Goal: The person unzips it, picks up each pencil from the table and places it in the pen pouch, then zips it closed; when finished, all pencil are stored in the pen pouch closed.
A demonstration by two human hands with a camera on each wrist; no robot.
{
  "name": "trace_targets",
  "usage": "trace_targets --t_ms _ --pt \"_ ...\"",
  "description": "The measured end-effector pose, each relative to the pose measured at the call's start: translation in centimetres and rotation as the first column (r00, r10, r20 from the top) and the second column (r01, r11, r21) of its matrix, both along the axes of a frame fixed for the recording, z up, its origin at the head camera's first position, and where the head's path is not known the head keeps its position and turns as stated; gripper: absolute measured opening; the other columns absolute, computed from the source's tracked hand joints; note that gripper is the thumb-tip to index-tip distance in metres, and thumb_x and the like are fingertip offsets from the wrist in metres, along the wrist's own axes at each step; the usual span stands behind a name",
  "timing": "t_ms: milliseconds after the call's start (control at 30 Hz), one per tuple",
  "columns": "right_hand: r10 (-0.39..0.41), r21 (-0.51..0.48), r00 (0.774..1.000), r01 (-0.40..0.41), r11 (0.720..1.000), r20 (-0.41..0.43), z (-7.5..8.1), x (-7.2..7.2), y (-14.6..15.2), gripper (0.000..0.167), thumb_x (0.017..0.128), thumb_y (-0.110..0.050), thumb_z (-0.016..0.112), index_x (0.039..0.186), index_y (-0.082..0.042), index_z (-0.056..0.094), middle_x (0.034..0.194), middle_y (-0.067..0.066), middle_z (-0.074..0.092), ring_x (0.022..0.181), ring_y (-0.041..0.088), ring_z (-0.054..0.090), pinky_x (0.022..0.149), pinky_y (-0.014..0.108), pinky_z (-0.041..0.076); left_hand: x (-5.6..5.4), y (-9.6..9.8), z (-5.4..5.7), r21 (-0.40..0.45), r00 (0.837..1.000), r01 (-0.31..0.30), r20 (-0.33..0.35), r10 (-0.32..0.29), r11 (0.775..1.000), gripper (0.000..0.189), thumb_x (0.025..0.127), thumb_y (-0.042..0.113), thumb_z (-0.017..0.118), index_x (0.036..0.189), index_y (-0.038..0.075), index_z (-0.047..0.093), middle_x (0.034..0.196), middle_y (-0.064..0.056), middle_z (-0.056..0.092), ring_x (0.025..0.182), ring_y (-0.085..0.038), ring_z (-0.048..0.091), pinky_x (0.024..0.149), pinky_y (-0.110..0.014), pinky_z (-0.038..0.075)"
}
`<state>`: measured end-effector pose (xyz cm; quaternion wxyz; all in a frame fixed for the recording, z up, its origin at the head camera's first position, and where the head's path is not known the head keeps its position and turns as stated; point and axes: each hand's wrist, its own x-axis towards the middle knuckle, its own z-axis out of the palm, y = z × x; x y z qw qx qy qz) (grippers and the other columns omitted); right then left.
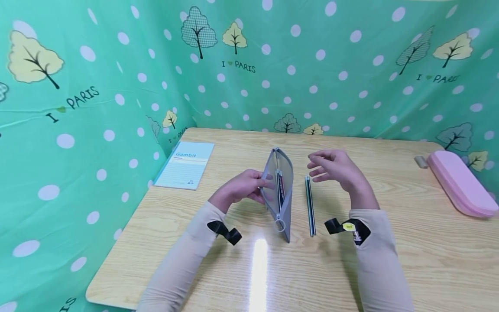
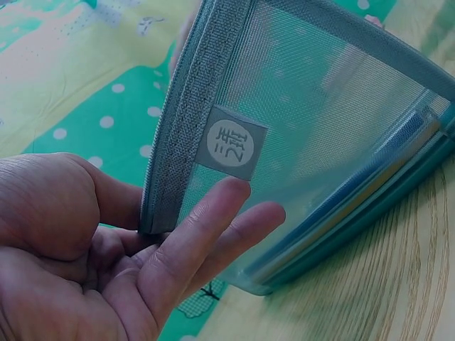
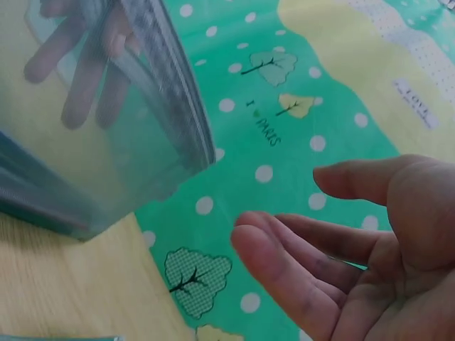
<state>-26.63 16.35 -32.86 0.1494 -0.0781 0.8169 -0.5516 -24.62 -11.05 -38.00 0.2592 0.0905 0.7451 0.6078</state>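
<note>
A grey zippered mesh pencil pouch stands on edge with its mouth spread apart. My left hand grips one side of it near the zipper edge; in the left wrist view two fingers stretch across the mesh beside a sewn label. A few pencils lie inside the pouch. To its right, a pair of dark pencils rests side by side on the table. Just above their far ends hovers my right hand, fingers loosely bent, holding nothing, apart from the pouch.
A pale blue notebook lies at the table's left. On the far right are a pink pencil case and a small grey eraser-like block. A green patterned curtain hangs behind the wooden table.
</note>
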Motion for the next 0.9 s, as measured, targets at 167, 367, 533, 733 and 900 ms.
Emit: trace_targets --t_ms 167,367,533,733,900 --pt "0.06 0.017 0.997 -0.061 0.998 0.046 -1.1 -0.6 0.8 0.058 0.111 -0.028 0.047 0.152 0.013 0.037 0.141 0.038 0.053 0.106 0.027 0.072 0.088 0.032 0.064 0.0 -0.1 0.0 0.003 1.0 0.002 0.005 -0.002 1.0 0.038 0.104 0.009 0.058 0.135 -0.012 0.059 0.117 -0.028 0.072 0.073 -0.016 0.072 0.068 -0.028 0.065" --pt "0.062 0.019 0.995 -0.064 0.998 0.082 -2.1 -1.2 1.6 0.058 0.111 -0.028 0.046 0.152 0.013 0.037 0.143 0.038 0.051 0.106 0.024 0.071 0.089 0.031 0.064 0.0 -0.2 0.2 0.001 1.0 0.007 0.007 -0.007 1.0 0.039 0.103 0.009 0.059 0.136 -0.011 0.059 0.119 -0.028 0.071 0.071 -0.017 0.072 0.071 -0.031 0.066" --pt "0.047 0.024 0.994 -0.049 0.998 0.101 -3.2 -1.5 2.3 0.06 0.11 -0.028 0.047 0.151 0.015 0.035 0.144 0.039 0.05 0.1 0.017 0.072 0.087 0.03 0.064 -0.1 -0.2 0.1 0.003 1.0 0.004 0.008 -0.004 1.0 0.042 0.103 0.009 0.059 0.14 -0.01 0.056 0.124 -0.028 0.069 0.071 -0.017 0.072 0.069 -0.031 0.066" --pt "0.023 0.036 0.99 -0.028 0.999 0.141 -5.0 -1.5 3.2 0.061 0.109 -0.024 0.05 0.149 0.019 0.034 0.142 0.04 0.051 0.092 0.011 0.072 0.085 0.029 0.064 -0.3 -0.1 0.0 -0.002 1.0 0.003 0.015 -0.003 1.0 0.045 0.103 0.01 0.06 0.143 -0.009 0.054 0.128 -0.029 0.067 0.074 -0.018 0.072 0.069 -0.03 0.066" --pt "0.035 0.026 0.986 -0.04 0.999 0.166 -6.3 -1.9 3.2 0.055 0.108 -0.017 0.052 0.144 0.022 0.038 0.134 0.039 0.058 0.086 0.009 0.072 0.081 0.031 0.065 -0.5 -0.3 -0.2 0.001 1.0 -0.017 0.02 0.017 1.0 0.045 0.103 0.009 0.059 0.143 -0.01 0.053 0.131 -0.029 0.065 0.073 -0.018 0.072 0.067 -0.029 0.065"
